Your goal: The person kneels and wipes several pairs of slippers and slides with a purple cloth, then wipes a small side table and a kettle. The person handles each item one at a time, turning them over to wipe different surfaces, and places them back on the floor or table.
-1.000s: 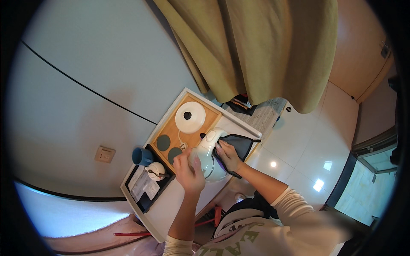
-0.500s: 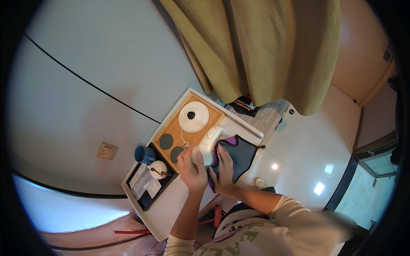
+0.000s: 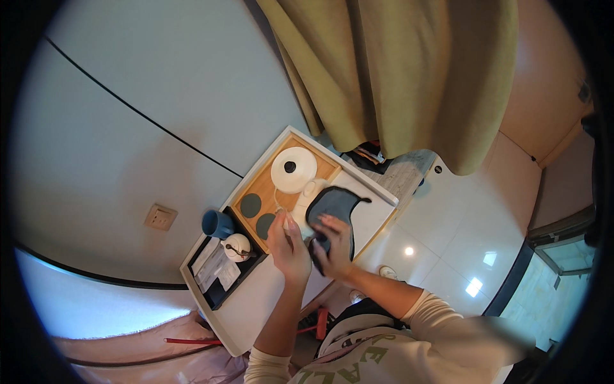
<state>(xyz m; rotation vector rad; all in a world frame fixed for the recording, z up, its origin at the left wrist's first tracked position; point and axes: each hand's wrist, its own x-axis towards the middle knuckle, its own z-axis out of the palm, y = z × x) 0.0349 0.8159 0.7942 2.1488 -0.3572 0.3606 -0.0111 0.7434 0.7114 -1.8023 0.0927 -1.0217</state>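
A white electric kettle (image 3: 303,208) is tilted over the cabinet top, partly hidden by a cloth. My left hand (image 3: 290,253) grips its near end with bent fingers. My right hand (image 3: 336,246), somewhat blurred, presses a dark grey cloth (image 3: 334,205) with a black edge against the kettle's right side, fingers bent into it. Beyond the kettle, a round white kettle base (image 3: 294,181) with a black centre connector sits on a wooden tray (image 3: 323,168). Its pale cord runs towards my left hand.
Two dark green round coasters (image 3: 250,205) lie on the wooden tray. Left of it, a black tray (image 3: 220,299) holds packets and a small white teapot (image 3: 236,248), with a blue mug (image 3: 217,224) beside it. A curtain (image 3: 409,77) hangs beyond the white cabinet top (image 3: 256,301).
The cloth has shifted up and left over the kettle, covering more of it, and its purple side no longer shows. My right hand has moved with it; my left hand still grips the kettle.
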